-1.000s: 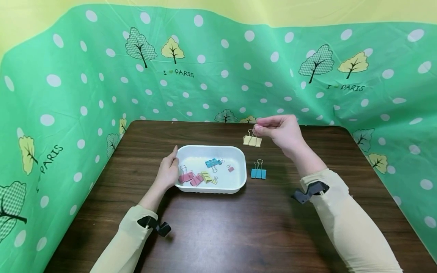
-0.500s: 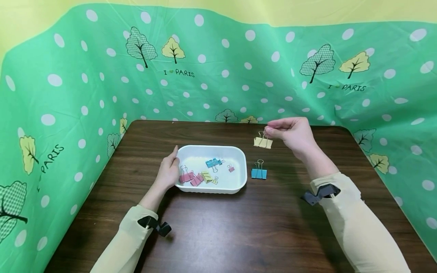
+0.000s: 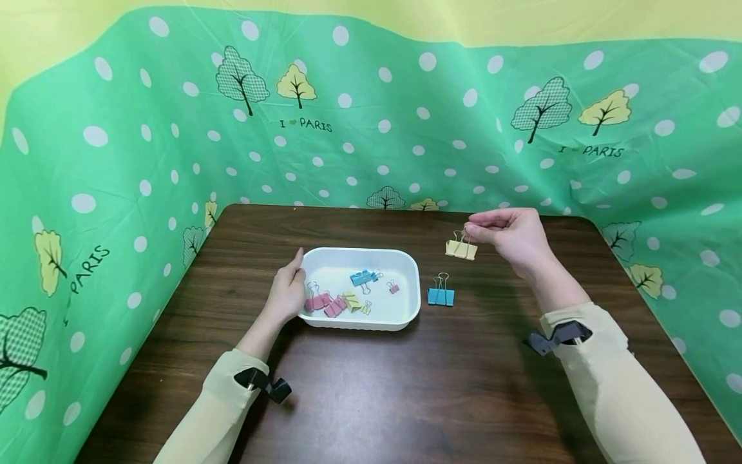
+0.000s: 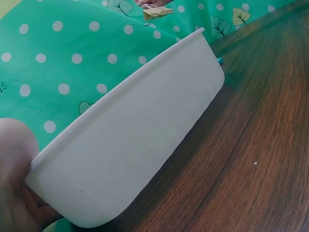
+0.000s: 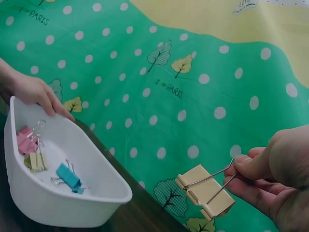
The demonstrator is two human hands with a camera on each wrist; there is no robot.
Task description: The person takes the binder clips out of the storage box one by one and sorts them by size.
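Observation:
In the head view my left hand (image 3: 286,290) grips the left end of a white plastic tray (image 3: 359,324), thumb along its rim. Inside lie several binder clips: pink ones (image 3: 317,301) and yellow ones (image 3: 351,301) at the left, a blue one (image 3: 363,278) and a tiny pink one (image 3: 393,287) farther right. Beyond the tray's right end, my right hand (image 3: 518,238) pinches one wire handle of a large pale yellow binder clip (image 5: 205,191) between thumb and fingertips. That clip hangs above the table, its body downward. A large blue binder clip (image 3: 441,296) stands on the table beside the tray, handles up.
The dark wooden table (image 3: 371,399) reaches to a green dotted cloth (image 3: 348,154) that hangs behind and at both sides. Each sleeved wrist carries a black camera mount, one on the left (image 3: 263,383) and one on the right (image 3: 559,336).
My right hand has moved right and a little nearer with the yellow binder clip, away from the tray. The left hand, the tray and the blue clip on the table have stayed put.

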